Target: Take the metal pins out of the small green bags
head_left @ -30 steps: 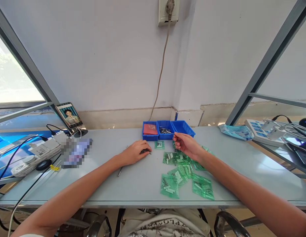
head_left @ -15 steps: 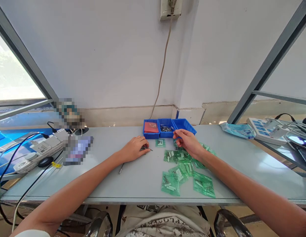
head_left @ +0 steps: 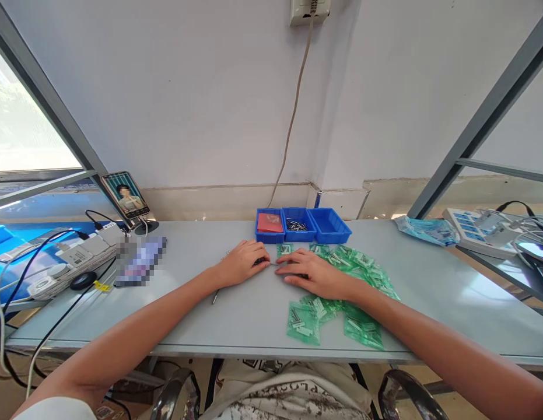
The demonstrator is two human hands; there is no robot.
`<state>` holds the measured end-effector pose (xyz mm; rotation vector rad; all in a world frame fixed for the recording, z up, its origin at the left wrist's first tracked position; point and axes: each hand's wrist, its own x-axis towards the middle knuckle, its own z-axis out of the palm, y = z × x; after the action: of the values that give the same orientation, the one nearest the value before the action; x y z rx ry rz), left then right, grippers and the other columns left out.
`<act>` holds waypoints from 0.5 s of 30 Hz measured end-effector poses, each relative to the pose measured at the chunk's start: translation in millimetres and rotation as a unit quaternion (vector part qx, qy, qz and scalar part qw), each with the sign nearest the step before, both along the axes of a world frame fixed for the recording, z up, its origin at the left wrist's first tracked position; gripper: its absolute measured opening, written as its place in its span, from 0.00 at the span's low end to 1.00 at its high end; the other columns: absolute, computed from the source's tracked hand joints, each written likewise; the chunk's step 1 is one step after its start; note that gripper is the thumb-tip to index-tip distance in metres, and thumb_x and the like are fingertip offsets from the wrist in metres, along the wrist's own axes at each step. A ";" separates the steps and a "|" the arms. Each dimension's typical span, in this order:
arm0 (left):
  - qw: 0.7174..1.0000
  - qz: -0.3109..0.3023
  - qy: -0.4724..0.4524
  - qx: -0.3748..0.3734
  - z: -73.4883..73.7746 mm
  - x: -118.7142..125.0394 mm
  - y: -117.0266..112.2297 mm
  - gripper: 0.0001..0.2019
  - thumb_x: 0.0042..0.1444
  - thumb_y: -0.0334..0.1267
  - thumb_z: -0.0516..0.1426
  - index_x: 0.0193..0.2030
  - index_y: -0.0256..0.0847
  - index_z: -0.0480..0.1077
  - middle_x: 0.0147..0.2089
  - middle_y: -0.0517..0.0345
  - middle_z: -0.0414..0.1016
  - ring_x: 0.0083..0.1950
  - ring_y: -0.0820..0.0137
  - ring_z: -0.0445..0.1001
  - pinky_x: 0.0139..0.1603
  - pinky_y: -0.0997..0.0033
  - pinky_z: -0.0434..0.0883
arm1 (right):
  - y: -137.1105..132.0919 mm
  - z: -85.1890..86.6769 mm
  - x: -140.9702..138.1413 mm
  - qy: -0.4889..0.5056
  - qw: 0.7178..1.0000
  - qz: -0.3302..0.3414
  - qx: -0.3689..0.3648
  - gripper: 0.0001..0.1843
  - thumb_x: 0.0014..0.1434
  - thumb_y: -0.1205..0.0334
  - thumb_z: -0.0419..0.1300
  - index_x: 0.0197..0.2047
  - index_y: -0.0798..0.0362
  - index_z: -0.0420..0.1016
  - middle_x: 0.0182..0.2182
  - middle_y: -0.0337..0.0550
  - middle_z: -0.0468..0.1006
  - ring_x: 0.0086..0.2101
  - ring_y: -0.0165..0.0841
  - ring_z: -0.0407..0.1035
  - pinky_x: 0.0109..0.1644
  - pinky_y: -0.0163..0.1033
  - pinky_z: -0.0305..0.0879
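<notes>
My left hand rests on the table with its fingers curled round something dark and mostly hidden. A thin metal piece sticks out from its fingertips towards my right hand. My right hand is palm down, its fingers drawn together at the end of that piece; what they pinch is too small to make out. From under my left wrist pokes the end of a slim metal rod. Green plastic bags with small metal and white parts lie around and beneath my right forearm. One small bag is just beyond my fingertips.
Three blue bins stand behind my hands: one with a red packet, one with loose metal pieces, and a right-hand bin. A phone on a stand and a power strip with cables are left. A blue packet lies right.
My right hand has come away from the bins, moving left and towards me, and now meets my left hand's fingertips. My left hand stays in nearly the same place.
</notes>
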<state>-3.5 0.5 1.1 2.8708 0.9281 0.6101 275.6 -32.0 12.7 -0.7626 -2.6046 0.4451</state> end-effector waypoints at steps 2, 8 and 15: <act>1.000 -0.007 -0.006 -0.008 0.4 1.2 -0.6 0.13 0.75 0.45 0.51 0.48 0.43 0.74 0.47 0.53 0.76 0.50 0.62 0.72 0.55 0.60 0.66 | -0.1 -2.0 -0.6 -0.015 1.000 0.001 0.005 0.20 0.74 0.52 0.54 0.64 0.39 0.77 0.63 0.42 0.75 0.59 0.47 0.66 0.67 0.57 0.59; 0.999 -0.022 -0.016 -0.029 0.6 0.0 2.3 0.14 0.75 0.45 0.51 0.48 0.43 0.74 0.46 0.53 0.76 0.48 0.62 0.71 0.55 0.60 0.67 | 1.6 -5.2 -0.3 0.023 1.000 -0.010 0.006 0.20 0.74 0.52 0.54 0.64 0.41 0.77 0.59 0.43 0.79 0.56 0.46 0.69 0.64 0.55 0.63; 0.999 -0.019 -0.011 -0.032 2.6 -2.6 3.2 0.13 0.75 0.44 0.51 0.46 0.42 0.73 0.45 0.53 0.76 0.48 0.62 0.70 0.54 0.60 0.67 | 10.4 -4.1 2.8 0.074 0.996 -0.047 0.006 0.17 0.75 0.52 0.53 0.50 0.44 0.84 0.49 0.47 0.83 0.52 0.45 0.72 0.60 0.55 0.64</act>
<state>-6.1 3.7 3.7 2.8120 0.8726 0.5974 278.4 -21.6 8.6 -0.8112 -2.4217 0.4408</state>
